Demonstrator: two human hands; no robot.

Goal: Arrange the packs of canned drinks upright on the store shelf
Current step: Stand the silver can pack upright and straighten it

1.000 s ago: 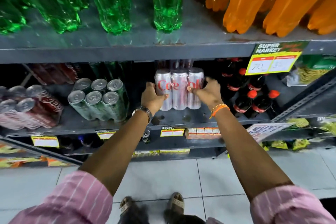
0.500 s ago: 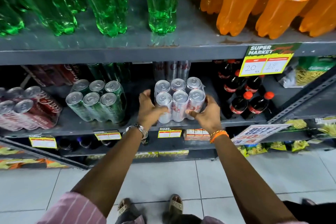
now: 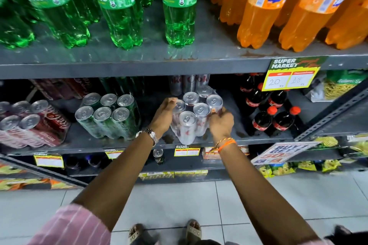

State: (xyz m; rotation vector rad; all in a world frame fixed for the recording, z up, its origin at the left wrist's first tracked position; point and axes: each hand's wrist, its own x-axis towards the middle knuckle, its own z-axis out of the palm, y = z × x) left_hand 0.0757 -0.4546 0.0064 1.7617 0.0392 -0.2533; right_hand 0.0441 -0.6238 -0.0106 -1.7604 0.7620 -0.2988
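A shrink-wrapped pack of silver cola cans (image 3: 196,114) stands upright on the grey middle shelf (image 3: 229,141), turned at an angle to the shelf edge. My left hand (image 3: 164,116) presses its left side and my right hand (image 3: 221,123) grips its right front corner. Another silver pack (image 3: 189,83) stands behind it. To the left sits an upright pack of green cans (image 3: 108,117). Further left, a pack of red cola cans (image 3: 29,123) leans tilted toward me.
Small cola bottles (image 3: 270,113) stand right of the silver pack. Large green bottles (image 3: 119,6) and orange bottles (image 3: 264,6) fill the upper shelf. A yellow price tag (image 3: 292,77) hangs from its edge. A single can (image 3: 158,156) sits on the lower shelf.
The silver pack has been lowered onto the shelf and rotated so one corner points toward me. Both hands stayed on its sides, sliding lower.
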